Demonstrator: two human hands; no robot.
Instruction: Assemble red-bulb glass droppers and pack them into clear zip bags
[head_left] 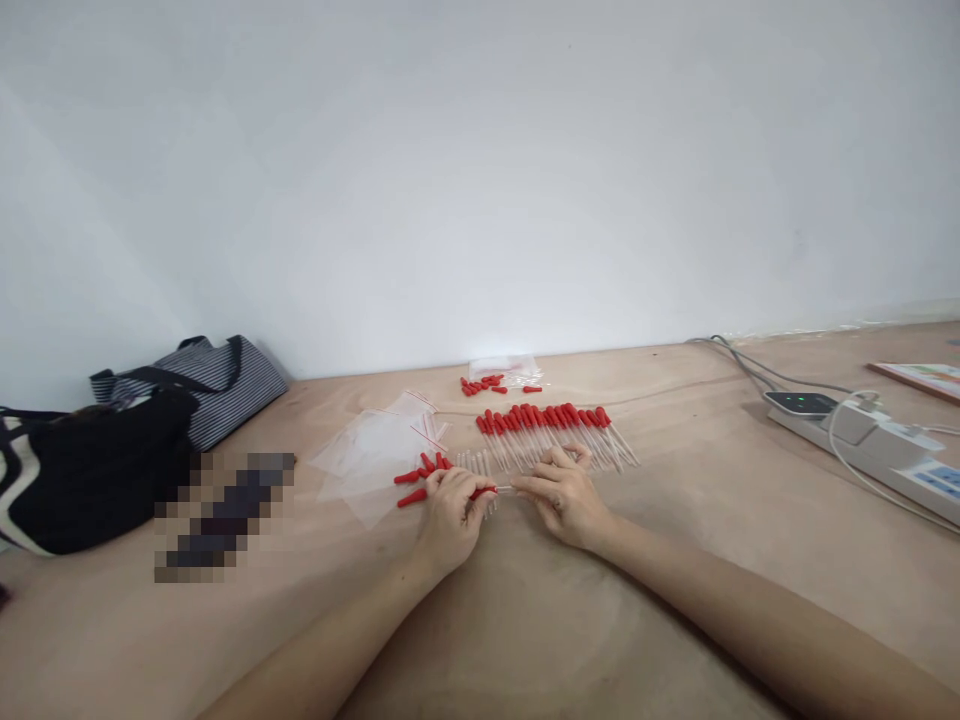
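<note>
My left hand (448,512) pinches a small red rubber cap (482,492), and my right hand (564,493) pinches the thin clear glass tube (504,489) that meets it. Both hands rest on the wooden table (525,620). Just beyond them lies a row of several finished droppers with red caps (551,425). Loose red caps (420,475) lie left of my left hand, and bare glass tubes (474,462) sit between the hands and the row.
Clear zip bags (375,455) lie at the left of the work. More red caps and a bag (499,378) sit near the wall. A striped bag (202,385) and a black bag (97,480) stand far left. A power strip (862,440) with cables lies right.
</note>
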